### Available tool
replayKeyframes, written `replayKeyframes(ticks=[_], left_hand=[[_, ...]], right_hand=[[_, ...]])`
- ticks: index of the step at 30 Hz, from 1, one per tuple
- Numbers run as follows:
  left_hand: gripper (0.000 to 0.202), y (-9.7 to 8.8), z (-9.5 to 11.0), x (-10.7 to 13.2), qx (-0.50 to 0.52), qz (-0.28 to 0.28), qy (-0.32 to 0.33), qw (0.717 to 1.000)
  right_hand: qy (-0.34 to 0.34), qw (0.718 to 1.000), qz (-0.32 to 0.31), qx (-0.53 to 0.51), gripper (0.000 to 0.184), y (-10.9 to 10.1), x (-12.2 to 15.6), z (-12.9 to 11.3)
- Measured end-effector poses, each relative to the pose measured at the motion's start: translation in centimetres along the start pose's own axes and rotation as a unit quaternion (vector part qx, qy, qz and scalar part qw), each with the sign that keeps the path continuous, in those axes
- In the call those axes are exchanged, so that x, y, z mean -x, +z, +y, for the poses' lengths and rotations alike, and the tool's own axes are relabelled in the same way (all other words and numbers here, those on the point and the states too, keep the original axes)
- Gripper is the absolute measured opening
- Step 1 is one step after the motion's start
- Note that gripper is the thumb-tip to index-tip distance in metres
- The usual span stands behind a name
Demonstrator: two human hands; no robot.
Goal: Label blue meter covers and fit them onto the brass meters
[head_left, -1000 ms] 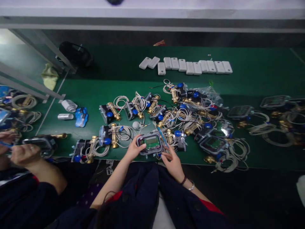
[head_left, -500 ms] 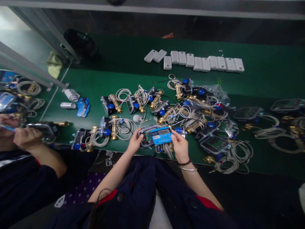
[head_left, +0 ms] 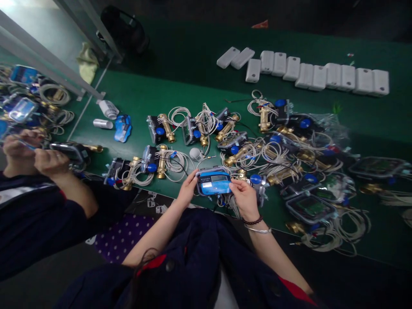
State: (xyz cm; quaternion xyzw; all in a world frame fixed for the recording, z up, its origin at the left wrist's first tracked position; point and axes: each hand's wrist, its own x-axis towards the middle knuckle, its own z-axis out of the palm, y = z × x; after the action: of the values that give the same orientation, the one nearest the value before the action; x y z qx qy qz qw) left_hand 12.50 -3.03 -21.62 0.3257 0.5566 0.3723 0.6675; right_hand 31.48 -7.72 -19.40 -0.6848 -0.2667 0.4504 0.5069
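Both my hands hold one meter unit at the near edge of the green table. Its blue faceplate with a small display now covers the top of the grey housing. My left hand grips the unit's left end, fingers curled around it. My right hand pinches the right end, with bracelets on that wrist. White cables and brass fittings hang and lie just behind the unit.
Several meters with brass pipes and coiled white cables cover the table's middle and right. A row of white covers lies at the back. Left, another person's hands hold a meter. Small white cylinders lie beside a blue part.
The blue faceplate, first off the housing with the green circuit board showing, was slid across and now covers the housing fully. The view has shifted closer and to the right.
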Motion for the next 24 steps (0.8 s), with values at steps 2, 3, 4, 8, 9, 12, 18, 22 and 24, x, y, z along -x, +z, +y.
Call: replayKeyframes(ticks=[2, 3, 4, 8, 9, 12, 18, 22, 24], left_hand=[[0.045, 0.10, 0.02, 0.04, 0.007, 0.002, -0.003, 1.000], [0.045, 0.14, 0.03, 0.05, 0.012, 0.002, -0.005, 1.000], [0.045, 0.17, 0.04, 0.05, 0.017, 0.002, -0.006, 1.000], [0.046, 0.16, -0.01, 0.04, 0.026, -0.001, -0.010, 1.000], [0.046, 0.15, -0.03, 0.04, 0.027, -0.002, -0.009, 1.000], [0.044, 0.16, -0.01, 0.06, 0.029, -0.002, -0.006, 1.000], [0.044, 0.28, 0.35, 0.16, 0.024, -0.002, -0.012, 1.000], [0.042, 0.28, 0.35, 0.12, 0.010, 0.003, -0.006, 1.000], [0.040, 0.36, 0.36, 0.04, -0.005, 0.011, 0.006, 1.000]], right_hand=[[0.002, 1.000, -0.011, 0.007, 0.028, 0.04, -0.10, -0.04], [0.002, 1.000, -0.016, 0.010, 0.029, 0.07, -0.15, -0.05], [0.001, 1.000, -0.021, 0.013, 0.029, 0.11, -0.20, -0.06], [-0.009, 0.999, -0.024, 0.033, 0.030, 0.28, -0.35, -0.03], [-0.013, 0.999, -0.023, 0.039, 0.030, 0.31, -0.36, -0.01], [-0.020, 0.998, -0.024, 0.051, 0.029, 0.33, -0.33, 0.08], [-0.031, 0.997, -0.027, 0.066, 0.028, 0.24, -0.35, 0.44], [-0.034, 0.996, -0.029, 0.073, 0.028, 0.27, -0.41, 0.53], [-0.036, 0.996, -0.030, 0.075, 0.027, 0.28, -0.41, 0.52]])
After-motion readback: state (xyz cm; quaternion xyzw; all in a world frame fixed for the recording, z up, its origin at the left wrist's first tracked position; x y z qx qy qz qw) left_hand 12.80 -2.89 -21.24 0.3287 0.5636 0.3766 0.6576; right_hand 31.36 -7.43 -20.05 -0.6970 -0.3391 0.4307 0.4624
